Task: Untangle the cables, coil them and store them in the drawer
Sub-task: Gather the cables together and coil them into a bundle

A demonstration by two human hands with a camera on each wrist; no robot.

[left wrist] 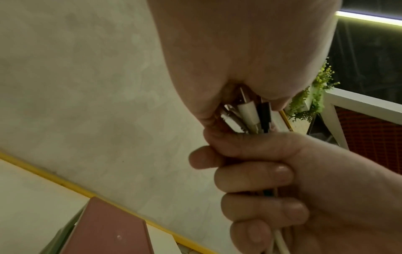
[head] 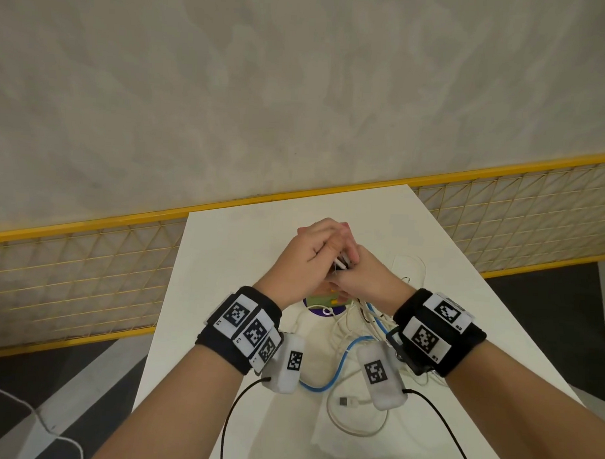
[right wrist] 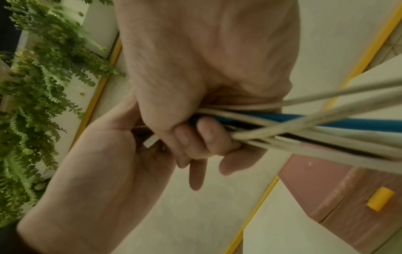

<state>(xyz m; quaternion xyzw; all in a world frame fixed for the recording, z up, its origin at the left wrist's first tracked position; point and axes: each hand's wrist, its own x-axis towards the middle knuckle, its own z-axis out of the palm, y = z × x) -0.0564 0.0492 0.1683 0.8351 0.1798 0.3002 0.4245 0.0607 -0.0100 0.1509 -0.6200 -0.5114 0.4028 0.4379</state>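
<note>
A white worktop (head: 232, 247) carries loose white cables (head: 356, 427) and a blue cable (head: 337, 368) near its front; a pink drawer unit (right wrist: 339, 192), partly hidden, apparently stands farther back.

The table (head: 224, 261) is seen from above by the head view; the cable bundle (left wrist: 250, 116) is shared, close up, by both wrist views.
</note>
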